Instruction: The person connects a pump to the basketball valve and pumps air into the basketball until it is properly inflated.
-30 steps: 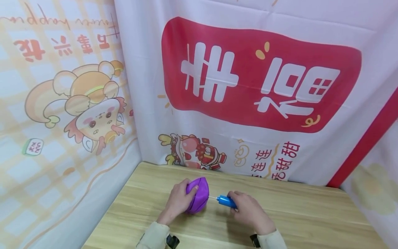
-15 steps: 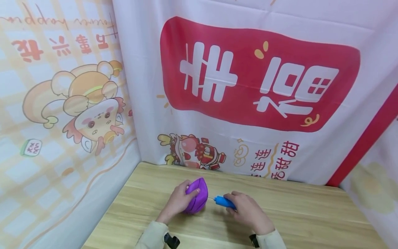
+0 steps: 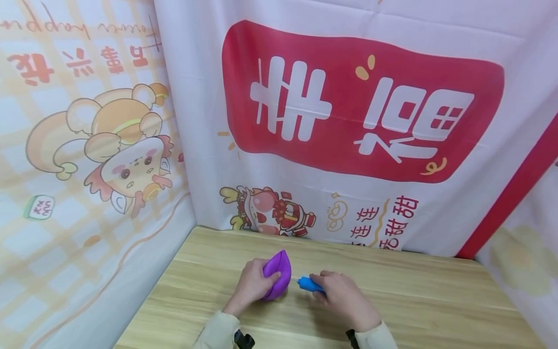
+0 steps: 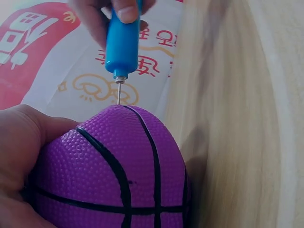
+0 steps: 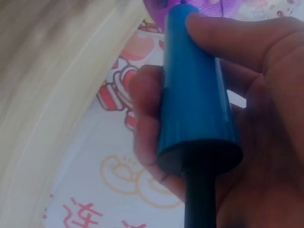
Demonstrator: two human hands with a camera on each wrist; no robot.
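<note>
A partly collapsed purple basketball (image 3: 281, 269) with black seam lines is gripped by my left hand (image 3: 252, 282), thumb over its near side. In the right hand (image 3: 344, 294) I hold a blue hand pump (image 3: 309, 284), fingers wrapped around its barrel. The left wrist view shows the pump's thin metal needle (image 4: 118, 92) meeting the top of the ball, its tip hidden there. Below the barrel's black end cap a dark rod (image 5: 200, 199) extends in the right wrist view, running out of frame.
Both hands are over a light wood-grain table (image 3: 418, 300). A white cloth with a red printed panel (image 3: 348, 53) hangs along the table's back edge, and a checked cartoon cloth (image 3: 65, 232) covers the left side.
The pump has moved slightly left and down, nearer the ball, so less needle shows between them. The ball has turned a little in my left hand.
</note>
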